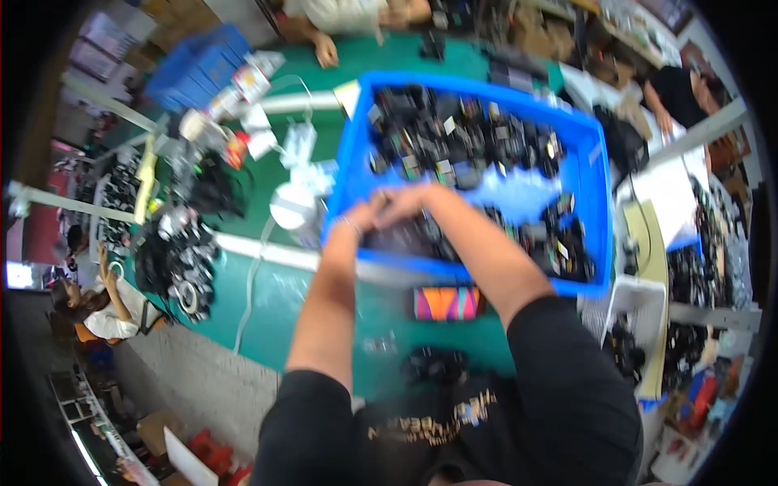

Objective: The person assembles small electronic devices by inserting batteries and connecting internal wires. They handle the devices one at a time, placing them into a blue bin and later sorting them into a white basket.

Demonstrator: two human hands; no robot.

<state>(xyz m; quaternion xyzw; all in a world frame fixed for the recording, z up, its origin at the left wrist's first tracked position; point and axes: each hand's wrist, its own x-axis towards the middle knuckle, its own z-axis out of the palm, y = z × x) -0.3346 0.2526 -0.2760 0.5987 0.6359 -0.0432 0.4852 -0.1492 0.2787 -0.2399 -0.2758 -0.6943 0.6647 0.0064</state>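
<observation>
My left hand (362, 215) and my right hand (402, 204) meet over the near left part of a large blue bin (604, 219). Their fingers curl in toward each other, closed and slightly blurred. Whatever they hold between them is hidden. Many small black devices (462, 134) lie heaped along the bin's far side. More black devices (559, 243) fill its near right corner, with pale blue bin floor showing between the heaps. A dark, smeared shape (401, 240) lies in the bin just under my hands.
A colourful orange-and-pink box (446, 303) and a black object (433, 364) lie on the green table (267, 316) near me. White round container (292, 206) stands left of the bin; black parts (190, 275) pile further left. A white basket (636, 300) is at right. Other people work around.
</observation>
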